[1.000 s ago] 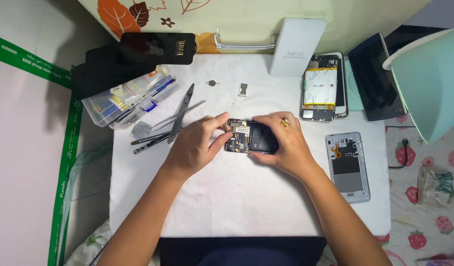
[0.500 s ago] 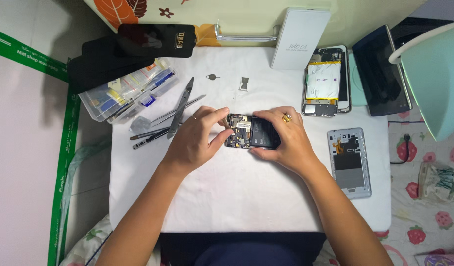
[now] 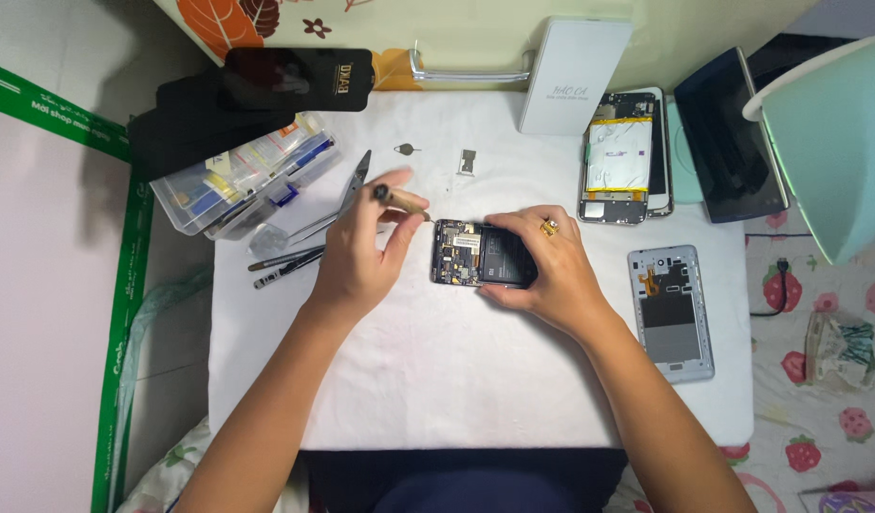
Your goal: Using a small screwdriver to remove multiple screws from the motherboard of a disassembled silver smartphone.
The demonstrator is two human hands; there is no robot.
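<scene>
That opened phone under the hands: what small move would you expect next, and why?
Probably lowering the tool's tip onto the exposed board. The left hand pinches a small screwdriver-like tool just above the opened phone, tip angled toward its upper left corner, while the right hand steadies the phone on the white table.
</scene>
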